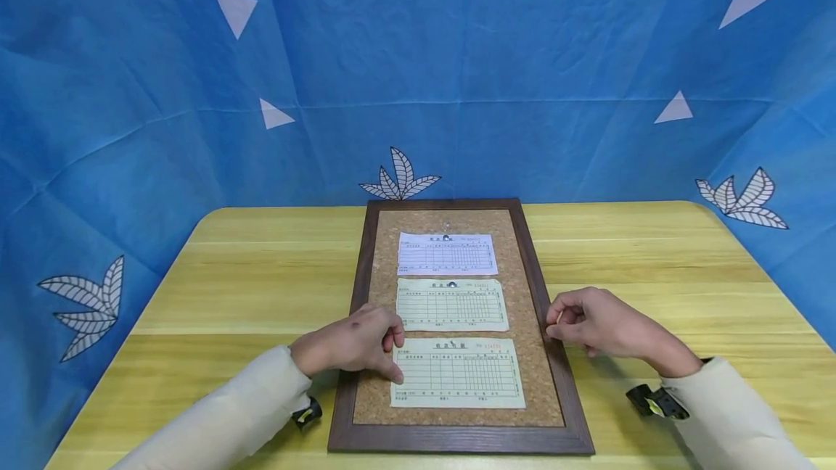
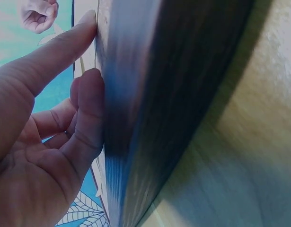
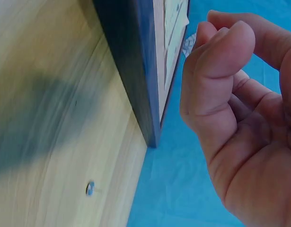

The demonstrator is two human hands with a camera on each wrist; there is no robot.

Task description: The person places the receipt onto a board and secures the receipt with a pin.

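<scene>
A dark-framed cork board lies on the table with three paper receipt slips in a column. The top slip is pale lilac; the middle slip and bottom slip are pale green. Small round tacks show at the upper edges of the top two. My left hand reaches over the board's left side, its thumb at the bottom slip's left edge, fingers loosely bent. Beside the right frame edge hovers my right hand, fingers loosely curled; nothing shows between them in the right wrist view.
A small tack stands out against the wooden table in the right wrist view. Behind the table hangs a blue cloth with white triangles and leaf prints. Both wrists wear dark straps over light sleeves.
</scene>
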